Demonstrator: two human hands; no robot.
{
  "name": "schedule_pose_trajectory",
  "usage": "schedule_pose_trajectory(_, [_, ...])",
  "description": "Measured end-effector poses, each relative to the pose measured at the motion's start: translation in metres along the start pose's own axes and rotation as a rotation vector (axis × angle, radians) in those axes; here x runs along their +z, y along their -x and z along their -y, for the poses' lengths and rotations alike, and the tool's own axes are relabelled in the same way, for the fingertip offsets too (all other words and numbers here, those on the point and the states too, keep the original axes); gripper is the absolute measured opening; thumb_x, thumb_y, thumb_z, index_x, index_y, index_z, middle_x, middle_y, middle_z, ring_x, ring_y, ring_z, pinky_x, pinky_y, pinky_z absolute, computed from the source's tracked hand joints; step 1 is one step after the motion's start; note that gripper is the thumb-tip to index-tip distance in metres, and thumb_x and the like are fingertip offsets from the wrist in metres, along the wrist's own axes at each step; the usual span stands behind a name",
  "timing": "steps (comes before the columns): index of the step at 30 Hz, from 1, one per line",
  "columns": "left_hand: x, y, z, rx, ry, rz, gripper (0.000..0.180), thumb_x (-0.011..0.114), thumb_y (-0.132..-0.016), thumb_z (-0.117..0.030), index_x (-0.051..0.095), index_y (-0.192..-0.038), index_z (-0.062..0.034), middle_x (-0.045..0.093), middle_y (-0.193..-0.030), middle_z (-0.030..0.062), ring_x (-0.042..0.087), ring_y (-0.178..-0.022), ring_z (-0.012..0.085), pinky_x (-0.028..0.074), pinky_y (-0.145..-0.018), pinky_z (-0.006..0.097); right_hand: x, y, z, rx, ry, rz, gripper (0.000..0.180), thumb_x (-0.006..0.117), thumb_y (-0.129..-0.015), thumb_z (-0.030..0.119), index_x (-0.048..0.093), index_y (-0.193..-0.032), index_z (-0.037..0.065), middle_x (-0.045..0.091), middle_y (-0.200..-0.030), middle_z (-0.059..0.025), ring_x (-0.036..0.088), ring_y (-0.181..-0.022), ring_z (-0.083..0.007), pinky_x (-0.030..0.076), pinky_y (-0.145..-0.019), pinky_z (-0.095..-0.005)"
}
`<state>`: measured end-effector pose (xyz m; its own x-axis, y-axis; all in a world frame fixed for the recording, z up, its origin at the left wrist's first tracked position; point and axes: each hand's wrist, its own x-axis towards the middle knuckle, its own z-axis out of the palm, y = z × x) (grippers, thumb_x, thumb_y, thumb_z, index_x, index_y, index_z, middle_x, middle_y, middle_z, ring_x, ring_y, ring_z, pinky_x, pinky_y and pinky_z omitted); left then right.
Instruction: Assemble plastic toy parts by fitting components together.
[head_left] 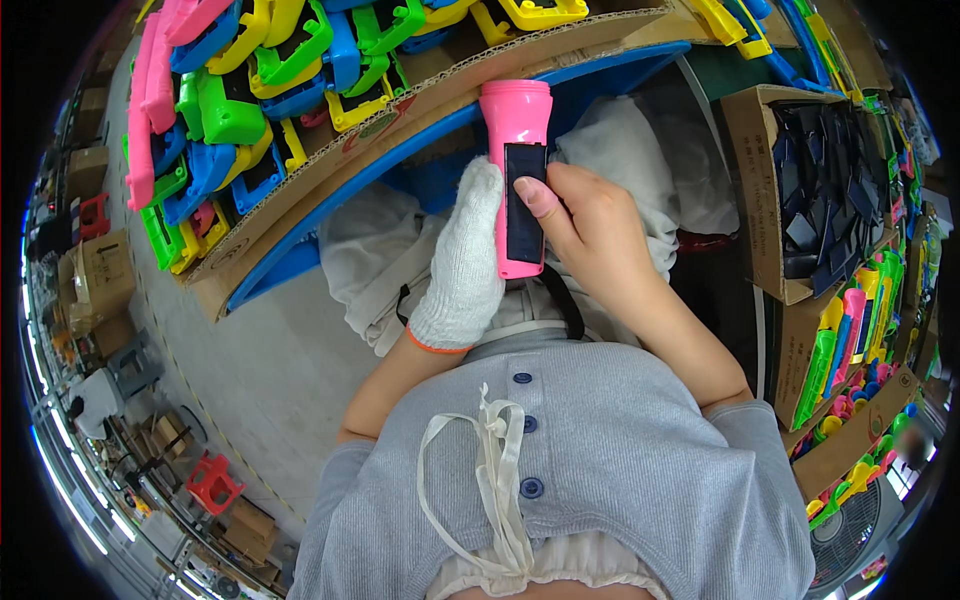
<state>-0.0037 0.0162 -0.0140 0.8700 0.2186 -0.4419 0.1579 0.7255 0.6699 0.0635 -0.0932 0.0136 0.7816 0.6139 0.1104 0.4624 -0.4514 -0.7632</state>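
A pink plastic flashlight body (pixel 520 105) stands lengthwise in front of me, its wide ribbed head pointing away. My left hand (pixel 462 255), in a white knit glove with an orange cuff, is wrapped round its left side. Along the body's face lies a dark rectangular panel (pixel 525 235). My bare right hand (pixel 600 225) is closed on the right side, with the thumb pressing on the panel. The right fingers behind the body are partly hidden.
Ahead, a cardboard box (pixel 430 110) holds many pink, green, yellow and blue plastic frames, with a blue bin edge (pixel 300 260) below it. A carton of dark panels (pixel 825 190) stands at the right. Farther off are red stools (pixel 213 482) and a fan (pixel 850 530).
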Motion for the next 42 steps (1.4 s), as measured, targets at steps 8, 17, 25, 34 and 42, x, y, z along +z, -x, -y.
schedule_pose_trajectory(8, [0.005,0.0,-0.002,0.1,-0.176,0.015,0.028,0.038,-0.098,-0.029,0.046,-0.113,-0.0065,0.054,-0.098,0.0047,0.057,-0.089,0.0115,0.048,-0.078,0.026,-0.001,-0.005,-0.008,-0.015,-0.091,0.053,0.035,0.048,-0.092,0.027,0.052,-0.072,-0.001,0.054,-0.065,-0.0164,0.054,-0.06,-0.035,0.043,-0.056,-0.0429])
schedule_pose_trajectory(17, [0.006,0.006,-0.008,0.209,-0.444,0.054,0.027,0.04,-0.098,-0.024,0.049,-0.11,-0.0027,0.053,-0.096,0.0034,0.052,-0.085,0.0076,0.045,-0.075,0.023,0.003,-0.003,-0.01,0.268,-0.437,0.122,0.028,0.059,-0.088,0.028,0.053,-0.09,0.0,0.057,-0.079,-0.0094,0.055,-0.069,-0.017,0.045,-0.064,-0.0292])
schedule_pose_trajectory(25, [0.0,0.015,-0.021,0.177,-0.472,0.133,0.026,0.054,-0.09,-0.011,0.048,-0.113,0.0004,0.055,-0.102,0.0045,0.052,-0.092,0.0084,0.043,-0.08,0.024,-0.006,-0.005,-0.019,0.258,-0.941,0.315,0.038,0.063,-0.086,0.018,0.046,-0.116,0.003,0.053,-0.102,-0.001,0.051,-0.094,-0.0082,0.041,-0.084,-0.0238])
schedule_pose_trajectory(34, [0.005,0.023,-0.037,0.144,-0.375,0.128,0.028,0.06,-0.086,-0.007,0.048,-0.11,-0.0002,0.056,-0.1,0.0043,0.053,-0.091,0.0086,0.044,-0.08,0.023,-0.001,-0.004,0.004,0.126,-0.923,0.161,0.026,0.062,-0.086,0.01,0.049,-0.107,0.004,0.054,-0.09,0.0009,0.052,-0.083,-0.0064,0.044,-0.075,-0.0221])
schedule_pose_trajectory(42, [0.003,0.01,-0.039,0.189,-0.452,0.039,0.024,0.058,-0.085,-0.002,0.049,-0.107,0.0009,0.057,-0.097,0.0052,0.055,-0.09,0.0087,0.046,-0.08,0.024,0.012,-0.016,-0.01,0.12,-0.779,0.105,0.03,0.058,-0.088,0.014,0.049,-0.113,0.0,0.056,-0.094,-0.0032,0.053,-0.087,-0.0082,0.044,-0.077,-0.0236])
